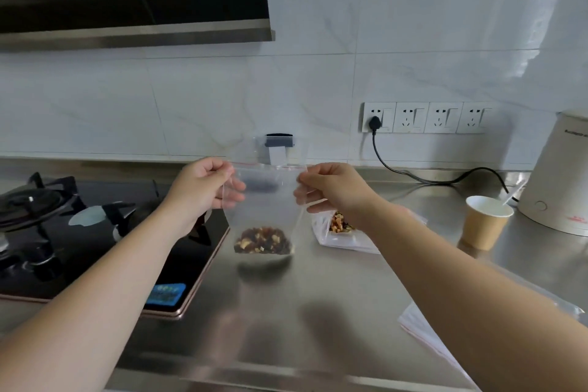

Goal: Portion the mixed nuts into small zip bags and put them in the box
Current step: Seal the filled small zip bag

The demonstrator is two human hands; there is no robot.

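Head view: a clear zip bag (264,200) is held up in the air above the steel tabletop (318,312), near its middle. The bag's top left corner is pinched by the left hand (203,191), and its top right corner is pinched by the right hand (331,189); each grip is clamped on the plastic between thumb and curled fingers. A small heap of mixed nuts (262,240) is seen at the bottom of the bag, which hangs just clear of the tabletop. Just right of it, partly hidden by the right forearm, a larger bag of mixed nuts (342,229) lies flat on the tabletop. Toward the right edge, a paper cup (485,223) stands upright, and beside it a white kettle (560,175) is set near the back right corner. A flat stack of empty bags (423,328) lies near the front right. A black gas hob (79,232) is set into the left side. A row of wall sockets (426,117) is mounted on the white tiles behind, with one black plug inserted.
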